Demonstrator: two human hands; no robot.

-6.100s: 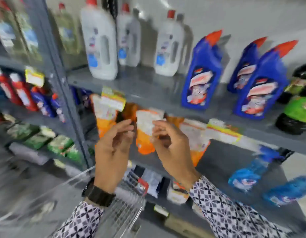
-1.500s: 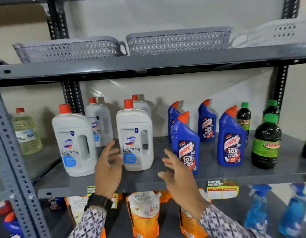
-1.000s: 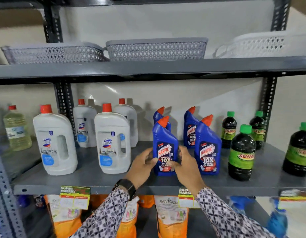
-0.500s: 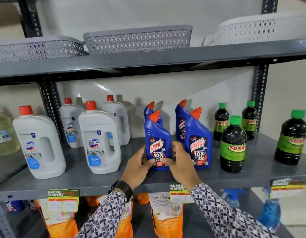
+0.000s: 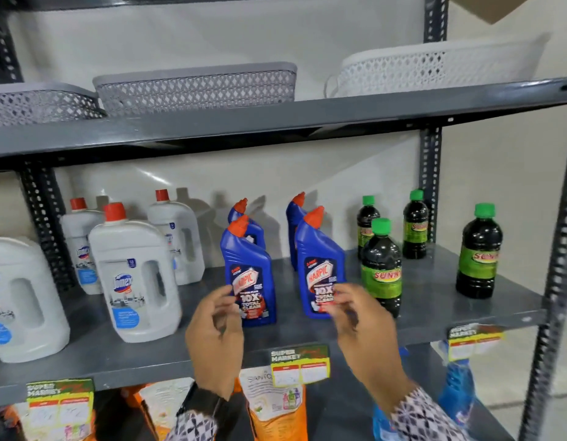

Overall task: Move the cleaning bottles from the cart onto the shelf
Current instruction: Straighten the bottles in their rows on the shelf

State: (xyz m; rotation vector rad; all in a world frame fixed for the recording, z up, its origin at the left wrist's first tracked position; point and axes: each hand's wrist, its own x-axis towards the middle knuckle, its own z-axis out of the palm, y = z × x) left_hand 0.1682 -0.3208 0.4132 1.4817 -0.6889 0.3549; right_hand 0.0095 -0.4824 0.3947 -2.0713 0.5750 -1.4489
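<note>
Several blue Harpic bottles with orange caps stand upright on the grey metal shelf (image 5: 435, 300). The front left blue bottle (image 5: 251, 275) and the front right blue bottle (image 5: 319, 265) are nearest me. My left hand (image 5: 217, 338) hovers just in front of the front left one, fingers curled and apart, holding nothing. My right hand (image 5: 365, 326) floats before the front right one, fingers spread and empty. Several white Domex jugs (image 5: 134, 275) stand to the left, several dark green-capped bottles (image 5: 381, 268) to the right. No cart is in view.
A shelf above carries grey baskets (image 5: 196, 87) and a white basket (image 5: 435, 65). Perforated uprights (image 5: 430, 186) frame the bay. Price tags (image 5: 299, 364) hang on the shelf lip. Below are orange refill pouches (image 5: 276, 405) and blue spray bottles (image 5: 457, 393).
Both hands have let go of the front left blue bottle and drawn back from it, moving apart. The view has shifted slightly left and closer.
</note>
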